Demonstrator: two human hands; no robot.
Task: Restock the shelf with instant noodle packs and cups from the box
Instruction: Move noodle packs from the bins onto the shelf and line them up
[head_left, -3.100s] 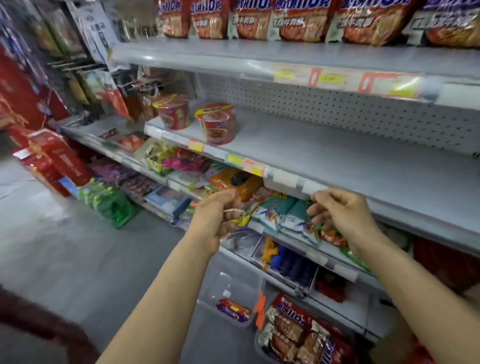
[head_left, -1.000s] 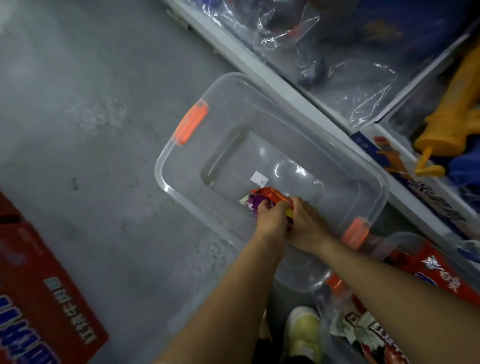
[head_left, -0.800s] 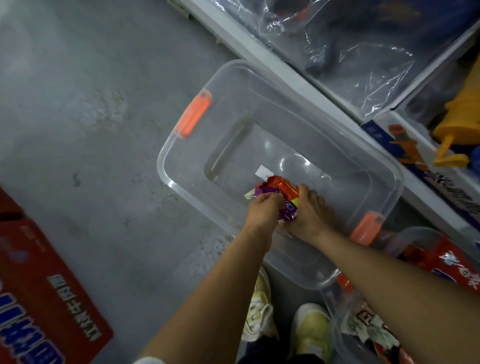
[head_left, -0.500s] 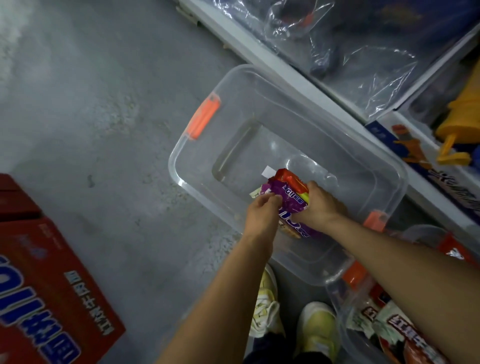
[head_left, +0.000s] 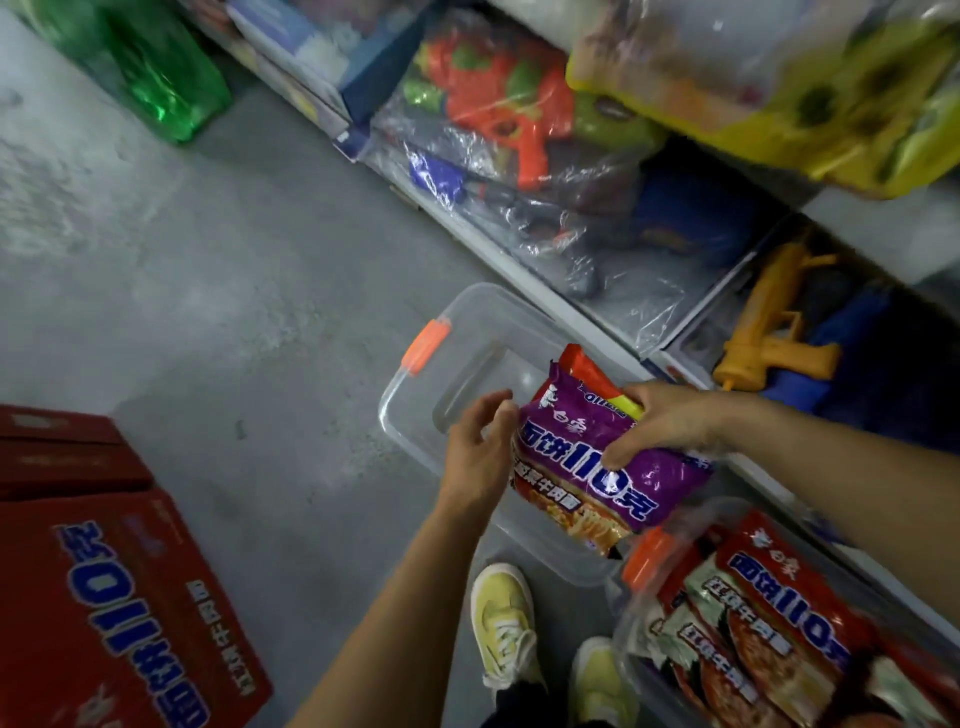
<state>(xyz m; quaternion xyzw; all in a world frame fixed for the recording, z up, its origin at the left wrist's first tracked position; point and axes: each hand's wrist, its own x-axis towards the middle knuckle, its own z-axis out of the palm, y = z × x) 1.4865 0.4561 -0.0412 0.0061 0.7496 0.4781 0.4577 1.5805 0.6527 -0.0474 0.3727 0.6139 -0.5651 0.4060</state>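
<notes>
Red carton (head_left: 98, 587): at 8 o'clock on the grey floor, printed with white and blue characters. Green shrink-wrapped bottles (head_left: 156, 67): at 10 o'clock, against the shelf base.

Clear plastic box (head_left: 415, 415): near centre on the floor, orange latch (head_left: 427, 347) on its 10 o'clock end.

Left hand (head_left: 480, 452): above the box, fingers loosely spread and slightly bent, gripping nothing; fingertips just beside the left edge of the purple noodle pack (head_left: 597, 467); contact cannot be determined.

Purple noodle pack: held above the box, tilted, a red-orange pack (head_left: 584, 366) partly visible behind it. Right hand (head_left: 670, 423): at 3 o'clock of the pack, thumb curled over its front face, fingers along its upper edge, gripping it.

Yellow shoes (head_left: 506, 618): at 6 o'clock. Second clear box (head_left: 636, 649): at 5 o'clock, holding red noodle packs (head_left: 779, 613). Bagged toys (head_left: 519, 119) and an orange water gun (head_left: 774, 338): on the lower shelf from 12 to 3 o'clock
</notes>
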